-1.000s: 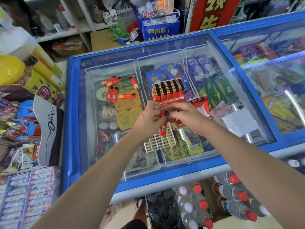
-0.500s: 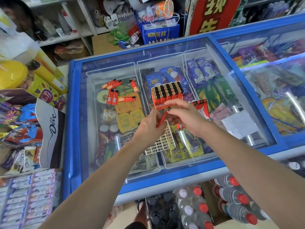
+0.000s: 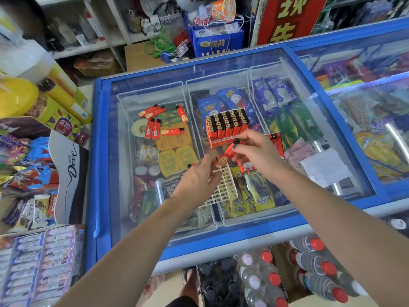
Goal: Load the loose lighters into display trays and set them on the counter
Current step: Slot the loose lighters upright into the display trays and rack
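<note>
My right hand (image 3: 256, 151) pinches a red lighter (image 3: 228, 154) with a black cap, tilted with the cap up and to the right, above a white grid tray (image 3: 225, 191). My left hand (image 3: 197, 180) grips that tray's far left edge, fingertips close to the lighter's lower end. The tray's visible cells look empty. A filled orange display tray (image 3: 225, 127) of black-capped lighters stands on the freezer's glass lid (image 3: 221, 224) just beyond my hands. Several loose red lighters (image 3: 155, 127) lie on the glass to the left.
A red carton (image 3: 275, 140) lies partly hidden behind my right hand. The blue-framed freezer (image 3: 96, 173) holds ice creams under the glass. Snack packs and a Dove display (image 3: 70, 173) crowd the left. Water bottles (image 3: 309, 269) stand on the floor below.
The lighter stood upright over the grid tray between both hands. My right hand has since lifted and tilted it, cap up and to the right, and my left hand has dropped back slightly.
</note>
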The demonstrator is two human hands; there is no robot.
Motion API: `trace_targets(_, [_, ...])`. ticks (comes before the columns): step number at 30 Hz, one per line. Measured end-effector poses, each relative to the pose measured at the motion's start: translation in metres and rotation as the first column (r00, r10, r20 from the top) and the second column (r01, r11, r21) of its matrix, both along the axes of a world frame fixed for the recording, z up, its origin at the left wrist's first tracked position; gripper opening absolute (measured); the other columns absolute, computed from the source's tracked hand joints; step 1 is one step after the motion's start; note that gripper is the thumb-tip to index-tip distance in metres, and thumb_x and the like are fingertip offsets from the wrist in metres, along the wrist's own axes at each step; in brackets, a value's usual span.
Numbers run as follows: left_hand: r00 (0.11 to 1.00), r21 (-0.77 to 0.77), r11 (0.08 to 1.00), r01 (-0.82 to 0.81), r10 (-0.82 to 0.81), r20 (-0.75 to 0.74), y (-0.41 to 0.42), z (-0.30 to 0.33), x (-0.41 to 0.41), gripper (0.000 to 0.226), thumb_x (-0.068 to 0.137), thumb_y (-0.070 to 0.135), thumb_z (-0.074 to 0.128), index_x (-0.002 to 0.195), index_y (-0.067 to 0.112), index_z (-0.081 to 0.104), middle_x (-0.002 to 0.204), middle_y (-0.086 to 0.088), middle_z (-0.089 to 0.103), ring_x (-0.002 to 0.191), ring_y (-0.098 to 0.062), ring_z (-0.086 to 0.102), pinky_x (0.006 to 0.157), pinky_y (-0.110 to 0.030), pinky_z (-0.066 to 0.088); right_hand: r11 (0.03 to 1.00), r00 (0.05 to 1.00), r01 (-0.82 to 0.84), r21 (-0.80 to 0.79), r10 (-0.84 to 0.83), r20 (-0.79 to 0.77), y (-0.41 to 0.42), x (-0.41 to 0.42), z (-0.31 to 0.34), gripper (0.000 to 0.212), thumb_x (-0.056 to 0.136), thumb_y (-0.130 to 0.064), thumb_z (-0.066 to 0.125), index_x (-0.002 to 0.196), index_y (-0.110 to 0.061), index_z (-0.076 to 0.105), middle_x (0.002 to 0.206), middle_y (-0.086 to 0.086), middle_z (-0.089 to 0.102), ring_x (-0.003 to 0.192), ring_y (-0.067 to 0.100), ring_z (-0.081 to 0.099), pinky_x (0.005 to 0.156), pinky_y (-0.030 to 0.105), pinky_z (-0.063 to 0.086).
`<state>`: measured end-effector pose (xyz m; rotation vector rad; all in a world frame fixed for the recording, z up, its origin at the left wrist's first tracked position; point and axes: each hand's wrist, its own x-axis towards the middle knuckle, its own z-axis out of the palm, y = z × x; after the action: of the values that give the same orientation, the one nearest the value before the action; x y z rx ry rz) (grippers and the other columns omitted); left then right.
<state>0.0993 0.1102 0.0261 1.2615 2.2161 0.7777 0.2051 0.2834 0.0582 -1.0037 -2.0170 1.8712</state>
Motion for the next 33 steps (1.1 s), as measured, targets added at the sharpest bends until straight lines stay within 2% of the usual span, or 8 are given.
trace_targets(2, [0.975,-0.078,0.991,0.112,-0.125,-0.185,-0.012,-0.011,0.003,0.022,0.102,0.029,0.054,0.118,0.020,0.042,0.098,-0.001,0.060,0.073,-0.020,0.060,0.055,-0.031,0.047,0.953,0.998,-0.019,0.302,-0.001,0.066,0.003,0.000,-0.005,0.014,0.089,-0.005,0.063,0.097,-0.016,0.063,0.075,0.002,0.072,0.064,0.014,0.070,0.057,0.025,0.055])
trace_targets(4, [0.924,-0.214,0.956,0.200,-0.257,-0.285,-0.022,-0.023,0.005,0.032,0.102,0.032,0.056,0.129,0.018,0.045,0.116,-0.003,0.058,0.090,-0.024,0.063,0.065,-0.035,0.052,0.832,0.990,-0.126,0.540,0.070,0.124,0.003,-0.001,-0.010,0.016,0.090,-0.008,0.065,0.102,-0.019,0.064,0.082,-0.008,0.069,0.072,0.005,0.068,0.064,0.019,0.055])
trace_targets(5, [0.896,-0.291,0.929,0.228,-0.317,-0.310,-0.026,-0.029,0.005,0.041,0.101,0.035,0.057,0.137,0.018,0.046,0.129,-0.003,0.056,0.107,-0.026,0.062,0.078,-0.039,0.055,0.775,0.981,-0.188,0.604,0.119,0.154,0.001,-0.001,-0.013,0.017,0.090,-0.007,0.065,0.103,-0.018,0.064,0.086,-0.009,0.068,0.074,0.004,0.066,0.067,0.019,0.055])
trace_targets(7, [0.848,-0.399,0.880,0.256,-0.403,-0.344,-0.033,-0.041,0.005,0.057,0.100,0.042,0.057,0.150,0.021,0.040,0.152,-0.004,0.044,0.137,-0.026,0.045,0.109,-0.044,0.044,0.681,0.958,-0.287,0.674,0.198,0.208,-0.003,-0.004,-0.022,0.018,0.090,-0.003,0.063,0.103,-0.015,0.064,0.089,-0.004,0.069,0.077,0.011,0.066,0.069,0.028,0.056])
trace_targets(10, [0.803,-0.447,0.855,0.264,-0.451,-0.389,-0.040,-0.050,0.003,0.065,0.098,0.044,0.059,0.155,0.023,0.036,0.163,-0.005,0.031,0.149,-0.026,0.030,0.122,-0.044,0.025,0.578,0.930,-0.366,0.730,0.248,0.270,-0.009,-0.011,-0.034,0.017,0.090,-0.001,0.062,0.102,-0.013,0.062,0.094,0.001,0.070,0.081,0.020,0.065,0.069,0.032,0.053])
trace_targets(20, [0.811,-0.443,0.852,0.277,-0.455,-0.368,-0.044,-0.055,-0.002,0.067,0.094,0.017,0.069,0.153,0.022,0.039,0.163,-0.005,0.028,0.150,-0.027,0.028,0.114,-0.048,0.043,0.550,0.918,-0.396,0.735,0.217,0.332,-0.006,-0.018,-0.049,0.016,0.094,-0.001,0.058,0.108,-0.008,0.063,0.102,0.007,0.071,0.086,0.026,0.067,0.068,0.028,0.042])
trace_targets(24, [0.816,-0.448,0.852,0.269,-0.449,-0.364,-0.043,-0.054,-0.001,0.066,0.094,0.016,0.068,0.152,0.023,0.039,0.163,-0.004,0.027,0.149,-0.025,0.029,0.107,-0.049,0.050,0.524,0.908,-0.420,0.741,0.242,0.343,-0.006,-0.021,-0.047,0.016,0.094,-0.001,0.058,0.108,-0.007,0.063,0.104,0.008,0.071,0.088,0.028,0.068,0.071,0.034,0.052])
trace_targets(33, [0.812,-0.449,0.850,0.276,-0.457,-0.364,-0.042,-0.050,-0.002,0.065,0.096,0.018,0.067,0.153,0.024,0.038,0.164,-0.002,0.026,0.149,-0.023,0.027,0.102,-0.044,0.053,0.449,0.896,-0.445,0.775,0.233,0.379,-0.009,-0.015,-0.053,0.009,0.093,-0.003,0.060,0.102,-0.007,0.061,0.096,0.008,0.067,0.076,0.027,0.065,0.061,0.029,0.041])
